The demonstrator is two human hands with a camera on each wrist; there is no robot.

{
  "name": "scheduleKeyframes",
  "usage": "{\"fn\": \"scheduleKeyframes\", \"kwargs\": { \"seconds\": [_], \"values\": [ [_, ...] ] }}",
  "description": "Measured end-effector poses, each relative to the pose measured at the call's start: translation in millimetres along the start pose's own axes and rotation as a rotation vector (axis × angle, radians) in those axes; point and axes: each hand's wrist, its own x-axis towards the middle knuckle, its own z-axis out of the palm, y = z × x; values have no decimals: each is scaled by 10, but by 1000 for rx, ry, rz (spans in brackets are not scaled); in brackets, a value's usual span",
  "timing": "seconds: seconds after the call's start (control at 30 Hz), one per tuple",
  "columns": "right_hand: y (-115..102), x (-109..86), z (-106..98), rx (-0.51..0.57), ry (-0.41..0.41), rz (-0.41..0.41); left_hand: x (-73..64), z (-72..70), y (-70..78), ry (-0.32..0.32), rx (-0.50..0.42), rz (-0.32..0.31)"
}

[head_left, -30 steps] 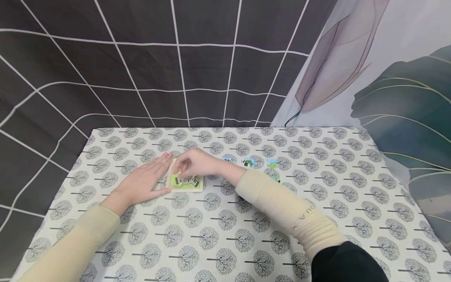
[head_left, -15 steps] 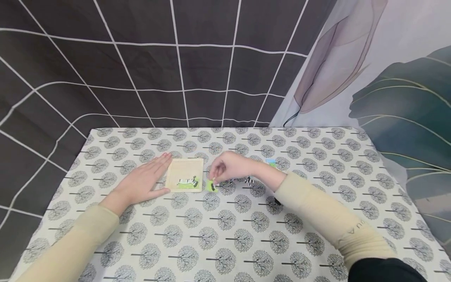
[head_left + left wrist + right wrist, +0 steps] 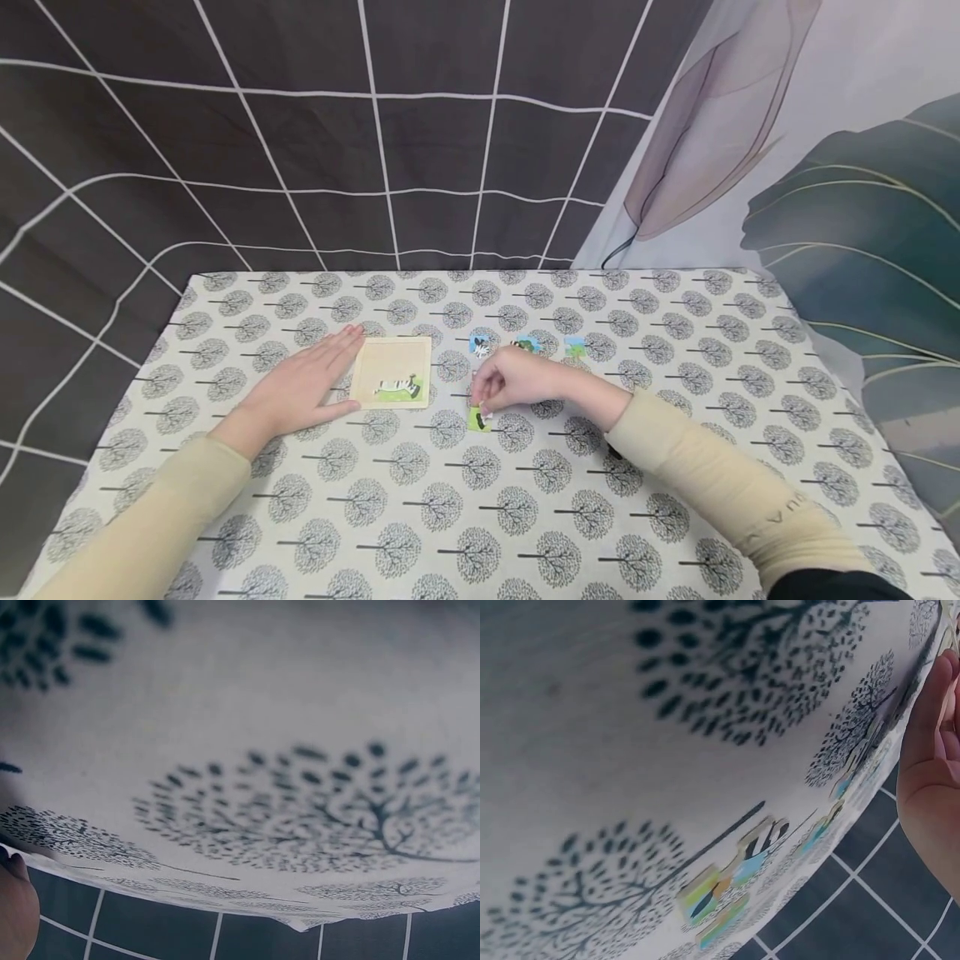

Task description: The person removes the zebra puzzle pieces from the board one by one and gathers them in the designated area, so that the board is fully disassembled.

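My left hand lies flat on the cloth with straight fingers, thumb and fingertips at the left edge of a shallow square wooden puzzle tray. Joined jigsaw pieces showing a zebra's striped body on green lie in the tray's lower right corner. To the right of the tray, my right hand pinches a green jigsaw piece with a dark mark, low over the cloth. Part of the right hand shows in the right wrist view, where its fingertips are cut off.
Beyond the right hand, loose jigsaw pieces form a row: a zebra-head piece, a blue-green piece and a tree piece. A striped loose piece shows in the right wrist view. Tree-print cloth covers the table; a dark checked curtain hangs behind.
My right hand has moved out of the tray to the right, carrying the green jigsaw piece onto the cloth's side. The left hand has stayed beside the tray.
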Motion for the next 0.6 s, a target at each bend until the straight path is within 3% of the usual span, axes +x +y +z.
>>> {"fn": "scheduleKeyframes", "kwargs": {
  "seconds": [0.33,0.6],
  "values": [
    [22,-52,77,-86,70,33,-2,0,-2,-4,0,-3],
    [-28,-80,112,-198,120,10,5,-5,-2,-2,4,3]
  ]
}}
